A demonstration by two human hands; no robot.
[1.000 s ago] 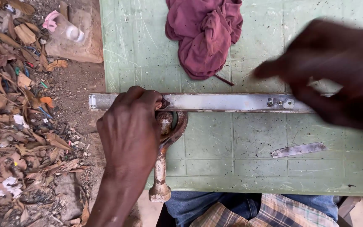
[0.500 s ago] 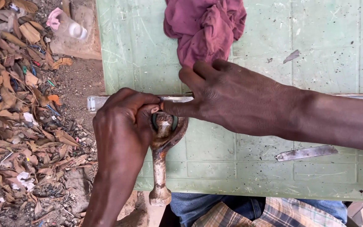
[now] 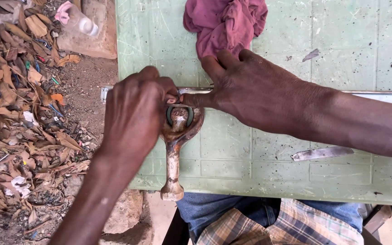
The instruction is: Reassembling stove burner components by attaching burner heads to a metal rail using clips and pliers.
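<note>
Nearest, a rusty metal rod (image 3: 173,168) hangs over the near edge of the green board (image 3: 259,168), its ring end w/ a dark rubber ring (image 3: 178,115) lying flat on the board near the left edge. Left hand (image 3: 137,113) curled over that ring end, fingers pinched at its top; right hand (image 3: 255,93) just beside — forefinger pressing in, tips touching. Behind them a metal bar (image 3: 196,90); a knife blade (image 3: 321,153) to the right. At the far edge, a maroon rag (image 3: 225,22).
</note>
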